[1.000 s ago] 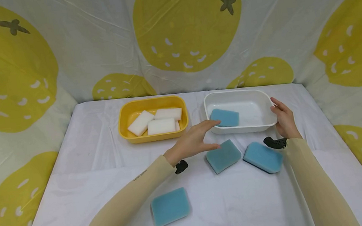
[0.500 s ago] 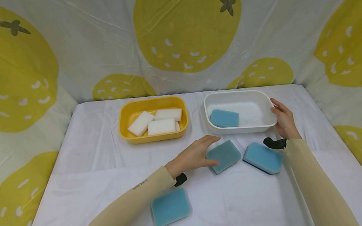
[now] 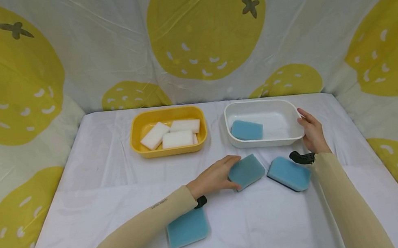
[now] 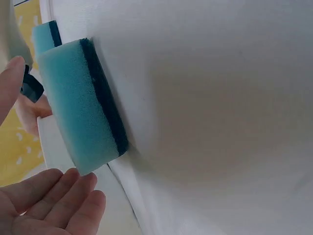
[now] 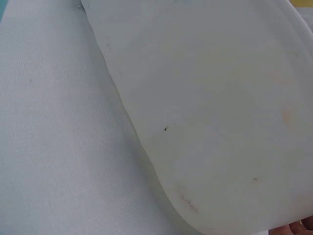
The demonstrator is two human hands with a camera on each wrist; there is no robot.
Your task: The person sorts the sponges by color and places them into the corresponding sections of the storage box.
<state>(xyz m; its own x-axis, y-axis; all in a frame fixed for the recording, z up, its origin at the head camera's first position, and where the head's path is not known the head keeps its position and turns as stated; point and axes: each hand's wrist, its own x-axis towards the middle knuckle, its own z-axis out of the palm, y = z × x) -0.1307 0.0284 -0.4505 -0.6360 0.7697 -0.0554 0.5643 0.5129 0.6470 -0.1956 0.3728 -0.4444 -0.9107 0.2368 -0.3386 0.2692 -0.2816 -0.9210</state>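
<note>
My left hand (image 3: 215,178) reaches around a blue sponge (image 3: 247,171) on the table. In the left wrist view its fingertips (image 4: 87,182) are at the lower end of that sponge, which has a dark scouring layer, while the thumb stands apart from it. My right hand (image 3: 313,130) holds the right end of a white plastic basin (image 3: 265,142); in the right wrist view the basin's outer wall (image 5: 220,122) fills most of the frame and only a few fingers show at the corner. One blue sponge (image 3: 247,130) lies inside the basin.
A yellow basin (image 3: 170,152) with several white sponges (image 3: 178,139) stands left of the white one. Another blue sponge (image 3: 289,173) lies near my right wrist. One more sponge (image 3: 188,228) sits under my left forearm. A lemon-print cloth (image 3: 206,29) hangs behind the table.
My left hand has moved from over the white basin's near left edge down toward me, to the blue sponge in front of it. The right hand stays on the basin.
</note>
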